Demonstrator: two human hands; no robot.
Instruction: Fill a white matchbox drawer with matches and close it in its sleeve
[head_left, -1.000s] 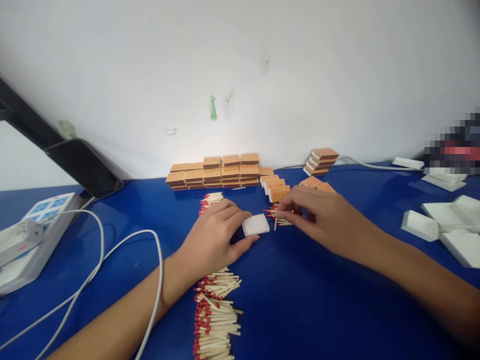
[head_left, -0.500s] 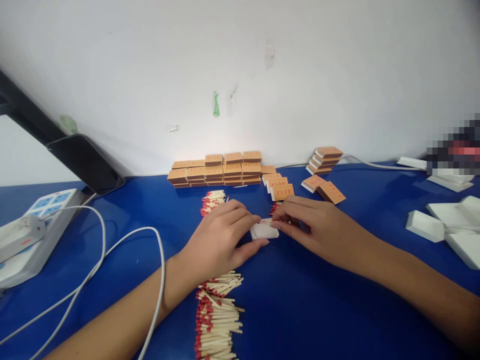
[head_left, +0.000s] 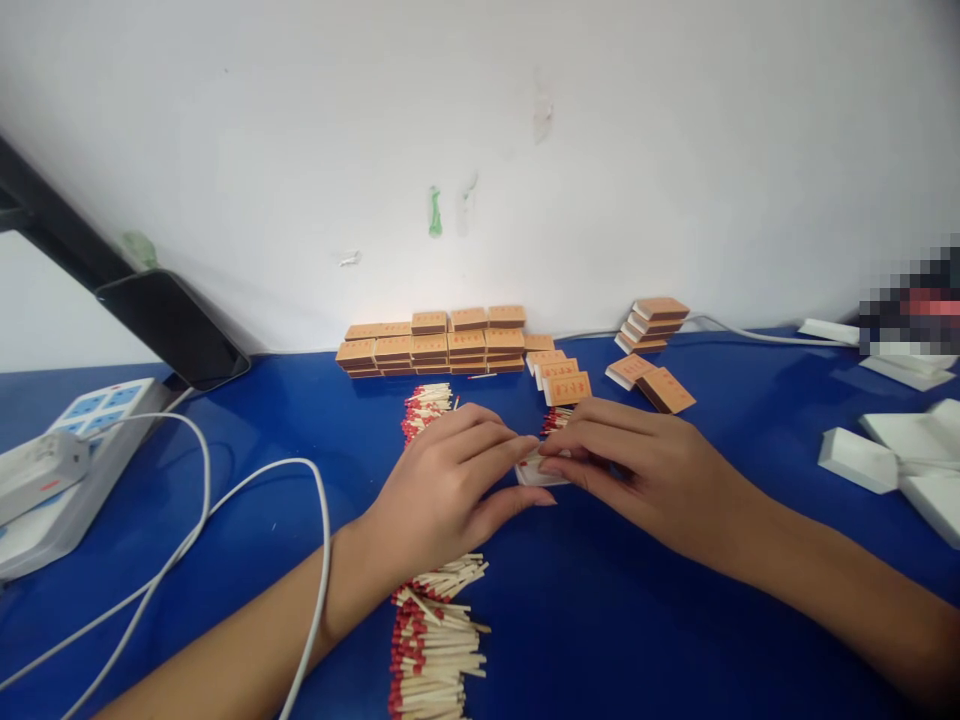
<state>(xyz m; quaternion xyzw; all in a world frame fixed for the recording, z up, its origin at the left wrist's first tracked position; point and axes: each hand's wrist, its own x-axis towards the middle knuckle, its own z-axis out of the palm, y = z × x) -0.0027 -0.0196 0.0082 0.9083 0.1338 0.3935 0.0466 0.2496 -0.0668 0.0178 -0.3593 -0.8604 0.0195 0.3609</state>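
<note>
A small white matchbox tray (head_left: 531, 475) lies on the blue table in front of me. My left hand (head_left: 461, 480) grips it from the left, thumb at the near side and fingers at the far side. Fingers bent in a pinch, my right hand (head_left: 634, 460) is over the tray's right part, on a few matches whose red heads show inside; the fingers hide most of them. Just behind the right fingertips lies a small bunch of matches (head_left: 556, 419). Under and beyond my left forearm runs a long row of loose matches (head_left: 439, 640), heads to the left.
Stacked orange matchboxes (head_left: 431, 345) line the wall. Several matchbox sleeves (head_left: 566, 387) lie nearer, with another stack (head_left: 652, 322) at right. White trays (head_left: 859, 460) sit far right. At left are a power strip (head_left: 90, 470), a phone (head_left: 172, 325) and a white cable (head_left: 321, 520).
Both hands have shifted slightly right with the tray. Red match heads now show in the tray, where bare white showed before. The right fingers have moved over it.
</note>
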